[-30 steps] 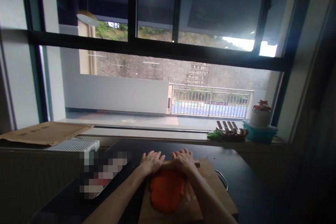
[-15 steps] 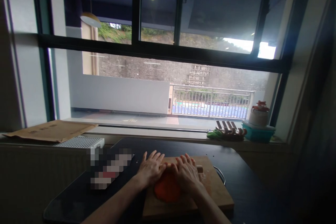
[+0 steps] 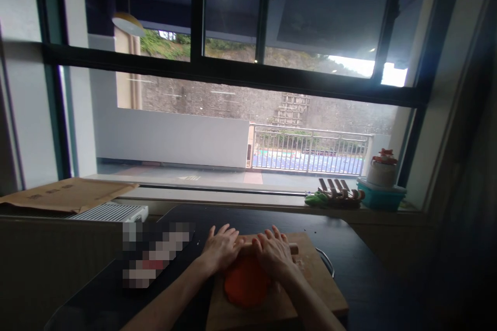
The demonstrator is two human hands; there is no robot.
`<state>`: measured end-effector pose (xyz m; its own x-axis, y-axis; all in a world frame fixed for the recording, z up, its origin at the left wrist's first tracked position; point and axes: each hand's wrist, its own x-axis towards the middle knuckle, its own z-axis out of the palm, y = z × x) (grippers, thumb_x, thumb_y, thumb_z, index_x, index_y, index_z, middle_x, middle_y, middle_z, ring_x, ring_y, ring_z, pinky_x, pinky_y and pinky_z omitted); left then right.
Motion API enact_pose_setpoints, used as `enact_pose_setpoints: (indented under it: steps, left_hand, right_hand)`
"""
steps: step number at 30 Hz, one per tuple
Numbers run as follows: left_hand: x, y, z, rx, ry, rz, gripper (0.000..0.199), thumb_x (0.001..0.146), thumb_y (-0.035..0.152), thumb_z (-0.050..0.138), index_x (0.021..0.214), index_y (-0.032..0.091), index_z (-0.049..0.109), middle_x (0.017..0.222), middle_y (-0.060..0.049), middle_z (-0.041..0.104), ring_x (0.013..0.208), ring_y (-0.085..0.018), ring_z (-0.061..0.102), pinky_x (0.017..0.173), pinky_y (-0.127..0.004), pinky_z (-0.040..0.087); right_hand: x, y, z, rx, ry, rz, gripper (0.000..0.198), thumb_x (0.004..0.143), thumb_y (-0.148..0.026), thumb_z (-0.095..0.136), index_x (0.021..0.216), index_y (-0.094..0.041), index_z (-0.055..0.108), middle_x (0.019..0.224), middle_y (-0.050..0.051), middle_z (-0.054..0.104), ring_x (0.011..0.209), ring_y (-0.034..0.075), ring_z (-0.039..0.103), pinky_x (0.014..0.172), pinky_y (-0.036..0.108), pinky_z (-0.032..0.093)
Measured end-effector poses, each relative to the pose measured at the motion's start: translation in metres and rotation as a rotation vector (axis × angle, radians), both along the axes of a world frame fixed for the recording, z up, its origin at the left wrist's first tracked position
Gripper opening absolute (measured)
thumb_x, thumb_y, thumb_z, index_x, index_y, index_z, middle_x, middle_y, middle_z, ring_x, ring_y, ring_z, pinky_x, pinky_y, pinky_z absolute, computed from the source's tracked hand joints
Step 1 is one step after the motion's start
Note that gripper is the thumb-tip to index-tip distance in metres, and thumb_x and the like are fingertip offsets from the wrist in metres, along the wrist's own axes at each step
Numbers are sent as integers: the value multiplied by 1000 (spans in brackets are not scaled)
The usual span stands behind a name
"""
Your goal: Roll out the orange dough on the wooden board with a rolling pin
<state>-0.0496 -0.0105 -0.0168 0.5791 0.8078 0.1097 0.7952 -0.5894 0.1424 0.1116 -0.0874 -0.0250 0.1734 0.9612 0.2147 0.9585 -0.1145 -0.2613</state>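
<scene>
A flat, rounded sheet of orange dough (image 3: pixel 247 282) lies on a wooden board (image 3: pixel 322 295) on the dark table. Across the dough's far edge runs a wooden rolling pin (image 3: pixel 294 249), its right end sticking out and its middle showing between my hands. My left hand (image 3: pixel 222 248) rests over the left part of the pin, fingers stretched out and forward. Over the right part, my right hand (image 3: pixel 275 251) presses with its fingers also extended. Both palms hide much of the pin, and neither hand's fingers curl round it.
The dark table (image 3: pixel 365 264) stands against a window sill. A blurred-out long item (image 3: pixel 159 258) lies to the left. On the sill are a brown paper envelope (image 3: pixel 66 194), a teal box (image 3: pixel 380 195) with a jar (image 3: pixel 382 171) on it, and a brown rack-like object (image 3: pixel 339 194). A metal handle (image 3: pixel 325 261) curves beside the board.
More of the orange dough shows, and its near edge sits a little lower in view. Both hands stay over the rolling pin, my right hand slightly further left. The camera has shifted slightly.
</scene>
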Motion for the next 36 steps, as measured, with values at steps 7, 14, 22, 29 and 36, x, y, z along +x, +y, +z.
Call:
enact_pose_setpoints:
  steps: [7,14,22,29,36]
  left_hand:
    - [-17,-28,0,14,-5,-62,62,94,50,20,141,19,45,148,-7,45,143,-26,28,116,-57,14]
    - [9,14,0,-19,31,79,61,94,51,18,138,22,50,145,-10,49,140,-32,33,111,-64,16]
    - [11,25,5,-75,67,44,57,95,49,19,135,26,52,146,-9,47,139,-32,36,108,-65,23]
    - [-22,-37,2,18,34,-119,57,95,39,25,144,15,41,149,-11,42,142,-25,30,118,-52,14]
    - [-12,-44,-2,31,59,-106,63,93,41,28,146,7,35,153,-17,32,144,-30,25,117,-53,17]
  right_hand:
    - [-2,-32,-8,-13,10,74,53,98,-47,30,142,-22,45,152,9,37,143,26,24,115,46,15]
    - [5,23,7,-82,-28,-16,52,99,-47,23,119,-23,64,140,11,51,139,32,31,109,53,23]
    - [6,32,8,-68,-26,-40,52,99,-46,22,115,-23,66,136,12,55,138,31,31,108,53,23]
    - [-5,-46,-28,64,-48,30,60,96,-55,33,147,-25,38,155,7,29,144,30,18,116,49,15]
    - [20,-61,-40,34,-67,94,55,97,-49,33,145,-25,41,153,4,34,143,25,25,116,44,20]
